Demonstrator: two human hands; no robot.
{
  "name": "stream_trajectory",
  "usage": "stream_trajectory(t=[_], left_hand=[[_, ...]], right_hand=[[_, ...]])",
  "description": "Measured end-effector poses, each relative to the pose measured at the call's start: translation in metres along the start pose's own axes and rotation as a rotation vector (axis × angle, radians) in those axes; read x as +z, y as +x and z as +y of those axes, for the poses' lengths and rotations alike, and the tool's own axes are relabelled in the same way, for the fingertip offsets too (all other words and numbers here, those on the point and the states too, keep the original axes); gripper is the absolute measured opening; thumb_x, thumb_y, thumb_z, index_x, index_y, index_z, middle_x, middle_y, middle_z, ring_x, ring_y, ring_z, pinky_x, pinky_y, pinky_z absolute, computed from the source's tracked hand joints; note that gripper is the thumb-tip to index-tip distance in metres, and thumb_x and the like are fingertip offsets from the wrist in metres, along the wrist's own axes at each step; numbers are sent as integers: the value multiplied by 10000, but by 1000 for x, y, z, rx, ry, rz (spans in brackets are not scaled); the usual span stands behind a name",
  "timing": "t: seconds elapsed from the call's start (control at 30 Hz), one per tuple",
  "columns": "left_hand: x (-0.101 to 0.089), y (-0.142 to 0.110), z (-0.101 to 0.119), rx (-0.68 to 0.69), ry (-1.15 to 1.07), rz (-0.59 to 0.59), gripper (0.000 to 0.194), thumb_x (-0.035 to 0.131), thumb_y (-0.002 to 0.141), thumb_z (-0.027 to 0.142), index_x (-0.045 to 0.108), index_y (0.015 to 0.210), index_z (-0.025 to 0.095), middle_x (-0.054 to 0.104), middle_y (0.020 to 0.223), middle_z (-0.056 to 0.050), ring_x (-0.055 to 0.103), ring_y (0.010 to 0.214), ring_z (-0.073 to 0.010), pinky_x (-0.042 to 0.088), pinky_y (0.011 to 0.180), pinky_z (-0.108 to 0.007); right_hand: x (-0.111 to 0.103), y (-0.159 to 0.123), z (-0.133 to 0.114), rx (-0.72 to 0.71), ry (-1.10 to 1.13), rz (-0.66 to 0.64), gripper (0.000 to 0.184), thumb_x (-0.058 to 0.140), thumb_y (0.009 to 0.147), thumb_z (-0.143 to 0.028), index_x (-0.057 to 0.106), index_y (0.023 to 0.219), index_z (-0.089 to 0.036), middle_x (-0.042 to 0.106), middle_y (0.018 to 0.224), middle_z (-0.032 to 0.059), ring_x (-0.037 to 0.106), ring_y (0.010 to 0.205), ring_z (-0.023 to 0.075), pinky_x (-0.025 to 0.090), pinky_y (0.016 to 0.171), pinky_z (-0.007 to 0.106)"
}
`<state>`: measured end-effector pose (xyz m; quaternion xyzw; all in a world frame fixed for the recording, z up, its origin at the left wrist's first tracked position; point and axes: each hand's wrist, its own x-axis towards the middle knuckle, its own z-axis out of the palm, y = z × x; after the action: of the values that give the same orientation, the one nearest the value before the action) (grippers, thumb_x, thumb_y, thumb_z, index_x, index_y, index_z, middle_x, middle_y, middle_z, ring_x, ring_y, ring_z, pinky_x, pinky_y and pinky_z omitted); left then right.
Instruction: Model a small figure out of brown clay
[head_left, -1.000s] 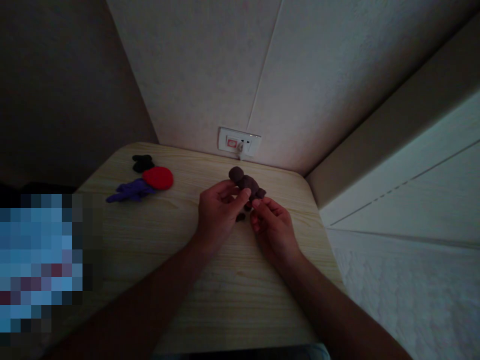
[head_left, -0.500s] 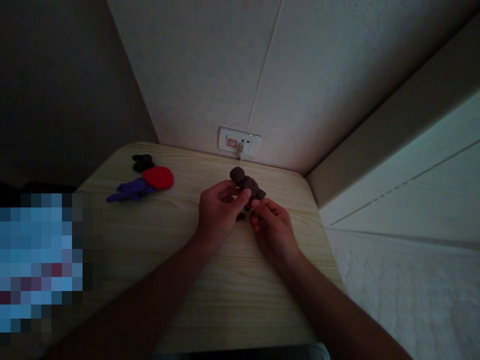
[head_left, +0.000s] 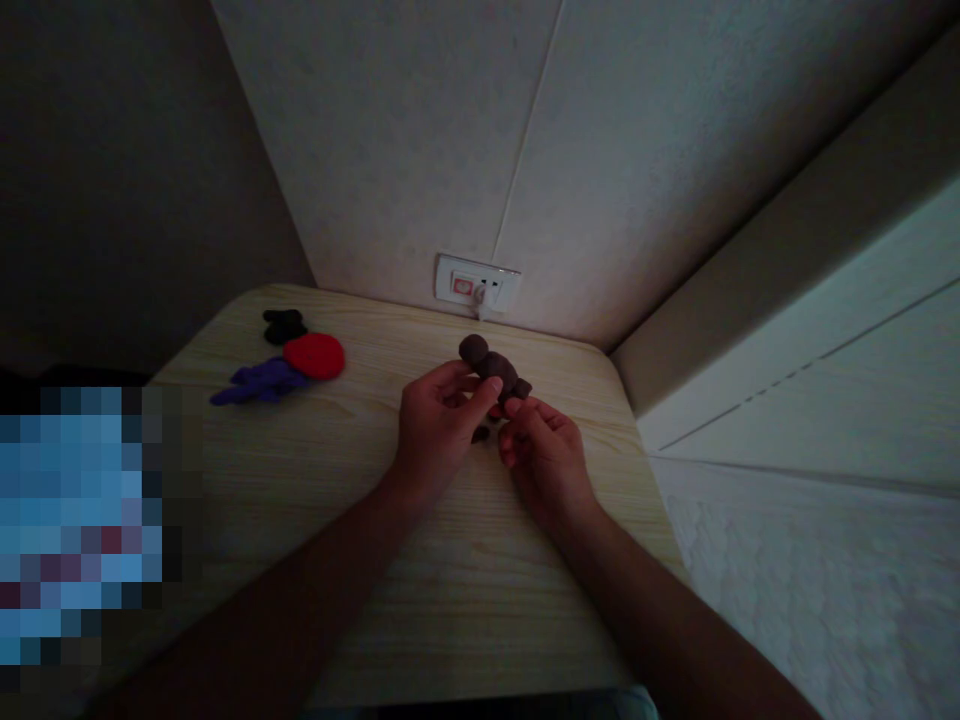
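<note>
Between my hands, a little above the table, is a brown clay figure [head_left: 500, 370] with a round ball at its upper left end and a small lump at its lower right. My left hand [head_left: 442, 418] grips the figure's body, thumb on the near side. The fingertips of my right hand [head_left: 546, 445] pinch at the figure's lower end, by the small lump; part of what they press is hidden. A small dark clay piece [head_left: 481, 435] lies on the table just below, partly covered by my left hand.
At the table's [head_left: 360, 600] left back lie a flat red clay piece [head_left: 315, 356], a purple clay lump [head_left: 264, 381] and black clay pieces [head_left: 285, 328]. A wall socket [head_left: 478, 285] with a plug is behind. A white panel stands at the right. A pixelated patch covers the left edge.
The fingers of my right hand have shifted very slightly at the figure's lower end. My left hand keeps the same hold, and the clay pieces on the table lie as before.
</note>
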<state>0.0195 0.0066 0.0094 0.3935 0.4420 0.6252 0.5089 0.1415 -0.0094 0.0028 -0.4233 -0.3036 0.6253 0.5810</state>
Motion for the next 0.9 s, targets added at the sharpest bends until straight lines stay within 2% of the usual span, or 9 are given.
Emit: stream_trajectory(t=[0.27, 0.6, 0.9], left_hand=[[0, -1, -2, 14, 9, -17, 205, 852, 762, 348, 785, 866, 186, 795, 802, -44, 624, 550, -122, 423, 469, -218], [-1, -1, -2, 19, -24, -28, 197, 878, 747, 332, 768, 817, 184, 784, 795, -42, 658, 599, -136, 475, 516, -223], [-1, -1, -2, 47, 19, -22, 186, 874, 735, 329, 766, 789, 188, 765, 782, -36, 669, 643, -150, 492, 569, -241]], right_hand=[[0, 0, -3, 62, 92, -16, 259, 975, 665, -287, 776, 771, -160, 774, 769, 18, 580, 556, 62, 471, 481, 172], [1, 0, -3, 85, 118, 3, 290, 998, 622, -301, 779, 739, -152, 759, 724, 9, 550, 531, 48, 433, 456, 153], [0, 0, -3, 78, 96, 3, 270, 981, 646, -291, 756, 729, -167, 752, 739, 7, 546, 550, 61, 430, 469, 179]])
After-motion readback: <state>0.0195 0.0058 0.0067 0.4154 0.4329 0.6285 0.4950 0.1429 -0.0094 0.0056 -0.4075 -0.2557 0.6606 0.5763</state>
